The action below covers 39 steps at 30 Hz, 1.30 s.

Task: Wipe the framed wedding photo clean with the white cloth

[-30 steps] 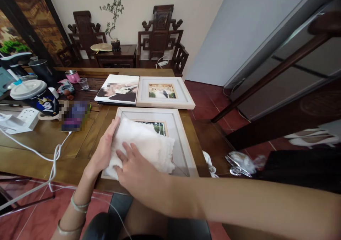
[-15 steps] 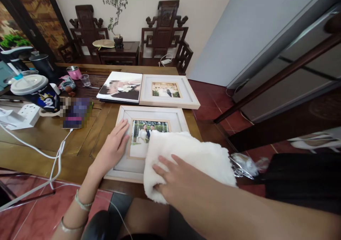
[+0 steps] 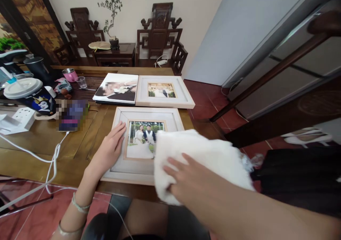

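A pale wooden photo frame [image 3: 120, 113] with a wedding picture lies flat at the near edge of the wooden table [image 3: 45, 144]. My left hand [image 3: 109, 149] rests flat on the frame's left border, fingers together. My right hand [image 3: 186, 179] presses on a fluffy white cloth [image 3: 205, 154] that covers the frame's right side and hangs past the table's near right corner.
A second pale frame [image 3: 183, 97] and an unframed photo print [image 3: 117, 88] lie side by side beyond it. At the left are a white power strip [image 3: 22, 117], white cables [image 3: 53, 158], cups and a kettle. Carved dark chairs [image 3: 160, 33] stand at the wall.
My right hand has swept the white cloth from the frame's left and middle over to its right side, uncovering the picture. My left hand has stayed on the frame's left border.
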### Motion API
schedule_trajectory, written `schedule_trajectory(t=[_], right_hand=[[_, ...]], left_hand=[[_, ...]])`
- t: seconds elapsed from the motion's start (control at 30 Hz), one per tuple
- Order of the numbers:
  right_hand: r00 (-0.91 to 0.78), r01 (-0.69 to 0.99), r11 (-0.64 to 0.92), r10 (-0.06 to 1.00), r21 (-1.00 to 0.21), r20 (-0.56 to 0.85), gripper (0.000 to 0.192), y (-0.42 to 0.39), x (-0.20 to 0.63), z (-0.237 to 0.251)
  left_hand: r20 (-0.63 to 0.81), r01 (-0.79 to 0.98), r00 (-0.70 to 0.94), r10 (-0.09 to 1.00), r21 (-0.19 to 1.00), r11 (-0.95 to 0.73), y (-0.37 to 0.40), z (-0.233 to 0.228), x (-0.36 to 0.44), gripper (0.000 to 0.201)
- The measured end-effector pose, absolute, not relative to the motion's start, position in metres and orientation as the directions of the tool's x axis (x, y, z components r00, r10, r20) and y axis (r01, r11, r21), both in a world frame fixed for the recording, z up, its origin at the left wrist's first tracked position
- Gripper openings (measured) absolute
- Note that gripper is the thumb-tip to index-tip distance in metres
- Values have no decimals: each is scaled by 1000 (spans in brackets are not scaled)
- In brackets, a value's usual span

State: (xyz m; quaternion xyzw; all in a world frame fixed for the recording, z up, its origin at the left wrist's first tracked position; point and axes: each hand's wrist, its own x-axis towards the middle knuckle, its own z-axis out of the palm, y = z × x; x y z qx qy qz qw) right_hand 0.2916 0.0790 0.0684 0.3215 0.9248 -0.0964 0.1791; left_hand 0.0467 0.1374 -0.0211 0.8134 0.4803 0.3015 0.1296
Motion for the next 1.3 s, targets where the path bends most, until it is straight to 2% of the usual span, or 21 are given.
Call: schedule_trajectory(t=[0.1, 0.2, 0.27, 0.37, 0.47, 0.57, 0.67, 0.8, 0.87, 0.93, 1.3], right_hand=[[-664, 693, 721, 643, 10, -382, 26, 80, 321, 61], [-645, 718, 696, 669, 8, -369, 30, 89, 334, 61], [-631, 746, 666, 714, 18, -304, 33, 102, 336, 63], [-607, 764, 635, 768, 116, -207, 39, 128, 338, 64], [-607, 759, 612, 788, 220, -100, 49, 158, 342, 60], [-595, 781, 568, 803, 261, 31, 58, 185, 334, 59], [-662, 736, 618, 743, 277, 101, 60, 202, 305, 62], [-843, 533, 805, 530, 259, 87, 53, 213, 251, 59], [-896, 442, 876, 439, 193, 57, 48, 218, 232, 54], [-916, 402, 907, 400, 123, 42, 44, 222, 223, 49], [-795, 590, 790, 604, 166, -49, 46, 219, 286, 56]], left_hand=[[355, 695, 377, 855, 501, -515, 137, -21, 47, 42], [347, 693, 394, 851, 496, -523, 137, -20, 46, 41], [337, 694, 402, 851, 494, -524, 138, -19, 46, 41], [327, 697, 410, 851, 490, -524, 138, -17, 45, 41], [323, 701, 414, 851, 484, -524, 138, -15, 45, 42], [331, 699, 415, 847, 479, -530, 138, -15, 45, 42], [345, 694, 410, 844, 482, -535, 138, -15, 45, 42], [361, 678, 408, 839, 495, -543, 138, -14, 47, 39], [356, 679, 405, 842, 500, -538, 138, -13, 47, 36], [350, 683, 400, 847, 502, -530, 138, -13, 48, 36], [305, 673, 405, 862, 538, -507, 137, -12, 47, 39]])
